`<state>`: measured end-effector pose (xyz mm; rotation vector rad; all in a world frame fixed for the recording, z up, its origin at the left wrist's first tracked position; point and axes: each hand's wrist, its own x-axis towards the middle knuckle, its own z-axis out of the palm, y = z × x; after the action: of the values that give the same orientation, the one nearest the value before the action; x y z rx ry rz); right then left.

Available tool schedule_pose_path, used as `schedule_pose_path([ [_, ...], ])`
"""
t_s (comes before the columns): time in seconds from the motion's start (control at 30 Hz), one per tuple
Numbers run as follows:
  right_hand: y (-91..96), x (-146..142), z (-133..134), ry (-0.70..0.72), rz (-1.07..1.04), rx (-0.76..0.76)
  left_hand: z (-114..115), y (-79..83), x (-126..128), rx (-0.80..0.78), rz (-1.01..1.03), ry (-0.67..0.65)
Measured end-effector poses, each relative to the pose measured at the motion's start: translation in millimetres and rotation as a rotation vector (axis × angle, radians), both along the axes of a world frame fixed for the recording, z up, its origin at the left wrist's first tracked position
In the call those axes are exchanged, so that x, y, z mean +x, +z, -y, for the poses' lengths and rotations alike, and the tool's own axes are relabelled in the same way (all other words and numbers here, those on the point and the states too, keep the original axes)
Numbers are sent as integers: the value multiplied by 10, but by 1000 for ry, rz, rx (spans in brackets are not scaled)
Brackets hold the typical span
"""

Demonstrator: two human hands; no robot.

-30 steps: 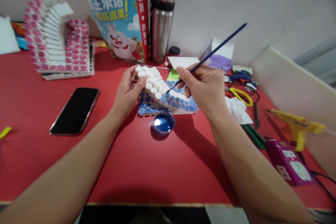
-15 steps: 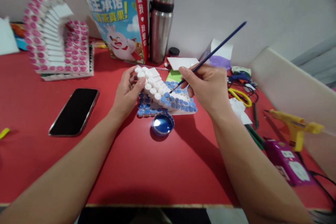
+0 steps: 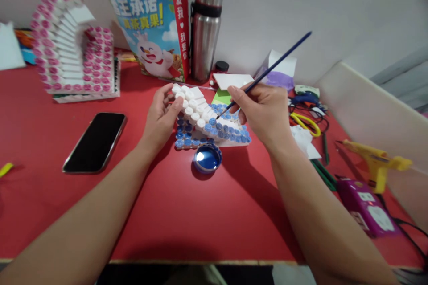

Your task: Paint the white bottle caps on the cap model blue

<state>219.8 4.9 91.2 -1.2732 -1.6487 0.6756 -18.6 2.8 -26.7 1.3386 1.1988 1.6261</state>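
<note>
Between my hands a small staircase model (image 3: 195,109) curves up to the left, edged with rolled paper-like discs. Its lower discs and base are blue, while those at the upper left are white. My left hand (image 3: 162,113) grips the raised white end, thumb on the near side. In my right hand (image 3: 265,109) a thin dark-blue paintbrush (image 3: 279,60) is pinched, its tip at the discs where blue meets white. Just in front of the model sits a small round dish of blue paint (image 3: 207,159).
A similar pink-and-white model (image 3: 72,49) stands back left, behind a phone (image 3: 96,142). A printed carton (image 3: 150,22) and steel flask (image 3: 206,31) stand at the back. Right are yellow-handled scissors (image 3: 306,124), a yellow glue gun (image 3: 376,160) and a purple box (image 3: 368,207) with cables.
The brush's upper end has tipped slightly down and left, with its tip staying at the same discs. My left hand and the model hold nearly still.
</note>
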Motion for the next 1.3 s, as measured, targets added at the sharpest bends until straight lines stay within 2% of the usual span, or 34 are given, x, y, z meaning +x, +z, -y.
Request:
schedule_pose_path([
  [0.2, -93, 35, -66, 61, -43, 56, 12, 45, -2, -12, -31, -19],
  [0.4, -116, 74, -95, 90, -48, 64, -21, -6, -32, 14, -24, -6],
  [0.57, -66, 136, -97, 43, -200, 119, -29, -46, -47, -1, 10, -13],
  [0.73, -114, 197, -104, 65, -277, 96, -21, -23, -25, 6, -15, 3],
  [0.83, -41, 228, -8, 69, -362, 91, -16, -7, 3, 40, -48, 0],
  [0.97, 134, 192, 266, 58, -513, 119, 0, -11, 62, 86, -70, 27],
  [1.03, 151, 143, 398, 69, -565, 157, 15, -19, 92, 87, -61, 27],
  [1.17, -12, 70, 571, 75, -545, 185, 42, -32, 130, 55, -42, 0],
  [1.3, -221, 60, 671, 113, -415, 146, 50, -26, 146, 54, -36, -17],
])
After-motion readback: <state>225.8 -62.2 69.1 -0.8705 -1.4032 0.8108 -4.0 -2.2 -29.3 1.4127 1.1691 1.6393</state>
